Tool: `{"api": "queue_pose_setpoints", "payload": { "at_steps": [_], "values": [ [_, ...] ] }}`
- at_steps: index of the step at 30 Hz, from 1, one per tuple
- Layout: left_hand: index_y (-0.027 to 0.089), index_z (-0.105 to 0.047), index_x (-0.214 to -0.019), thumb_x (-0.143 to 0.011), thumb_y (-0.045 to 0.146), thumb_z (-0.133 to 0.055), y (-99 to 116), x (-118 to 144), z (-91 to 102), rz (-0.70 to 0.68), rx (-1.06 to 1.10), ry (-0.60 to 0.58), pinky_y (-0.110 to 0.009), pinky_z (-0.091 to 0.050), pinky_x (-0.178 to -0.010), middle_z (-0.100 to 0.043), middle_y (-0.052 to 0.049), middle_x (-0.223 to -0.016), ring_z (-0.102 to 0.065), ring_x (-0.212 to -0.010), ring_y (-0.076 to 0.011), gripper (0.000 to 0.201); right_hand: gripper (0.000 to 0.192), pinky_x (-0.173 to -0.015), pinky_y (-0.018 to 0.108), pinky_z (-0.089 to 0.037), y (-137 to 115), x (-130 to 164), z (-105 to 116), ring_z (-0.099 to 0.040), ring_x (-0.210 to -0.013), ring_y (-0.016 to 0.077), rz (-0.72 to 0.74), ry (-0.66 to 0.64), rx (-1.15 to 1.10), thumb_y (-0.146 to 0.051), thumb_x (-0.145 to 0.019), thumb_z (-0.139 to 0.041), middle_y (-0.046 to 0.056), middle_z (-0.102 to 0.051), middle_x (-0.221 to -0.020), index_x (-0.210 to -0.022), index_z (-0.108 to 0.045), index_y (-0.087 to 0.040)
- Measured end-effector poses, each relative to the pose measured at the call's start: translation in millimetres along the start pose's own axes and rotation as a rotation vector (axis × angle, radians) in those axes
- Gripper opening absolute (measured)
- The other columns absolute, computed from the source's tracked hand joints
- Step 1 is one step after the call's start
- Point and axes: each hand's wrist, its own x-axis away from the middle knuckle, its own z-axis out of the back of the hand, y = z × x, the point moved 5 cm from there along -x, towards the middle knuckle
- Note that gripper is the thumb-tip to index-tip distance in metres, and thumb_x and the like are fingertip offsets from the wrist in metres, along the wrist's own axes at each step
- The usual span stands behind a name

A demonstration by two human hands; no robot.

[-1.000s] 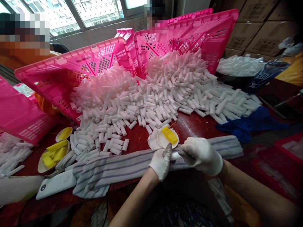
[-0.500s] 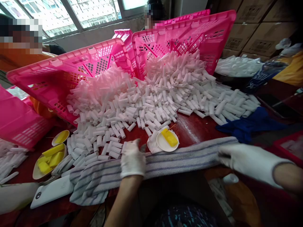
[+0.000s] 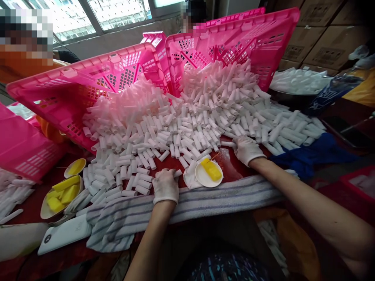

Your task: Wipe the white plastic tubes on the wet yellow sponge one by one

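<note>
My left hand [image 3: 166, 186], in a white glove, is closed around a short white plastic tube [image 3: 177, 173] whose end sticks out by the thumb. It rests at the front of the heap, just left of a small white dish [image 3: 202, 180] with a yellow piece [image 3: 211, 170] on it. My right hand [image 3: 248, 150], gloved too, reaches to the front edge of the heap and has its fingers on a longer white tube [image 3: 228, 144]. Many loose white tubes [image 3: 193, 125] spread over the red table behind both hands.
Two tilted pink crates [image 3: 96, 74] stand behind the heap. A striped towel [image 3: 211, 203] lies along the front edge. At left are a bowl of yellow pieces [image 3: 63, 194] and a white phone-like device [image 3: 66, 234]. A blue cloth [image 3: 319, 152] lies at right. Two people are beyond.
My right hand has moved left and forward from beyond the towel's right end onto a tube at the heap. My left hand has shifted slightly and now shows a tube in its grip.
</note>
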Motion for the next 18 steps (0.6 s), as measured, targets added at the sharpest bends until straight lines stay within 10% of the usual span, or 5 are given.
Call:
{"api": "queue_pose_setpoints", "payload": {
  "at_steps": [18],
  "values": [
    [0.028,-0.079,-0.110,-0.086,0.023,-0.067,3.0,-6.7,-5.4,-0.105,0.204,0.003,-0.048,-0.046,-0.095,-0.068,-0.011,-0.123,-0.057,-0.114,-0.0365,0.027,0.035,-0.099,0.049,-0.054,21.7,52.8,-3.1,-0.067,-0.108,0.0334,0.179,-0.062,-0.294,-0.038,-0.087,-0.059,0.015,-0.071,-0.115,-0.112,-0.074,-0.018]
  ]
}}
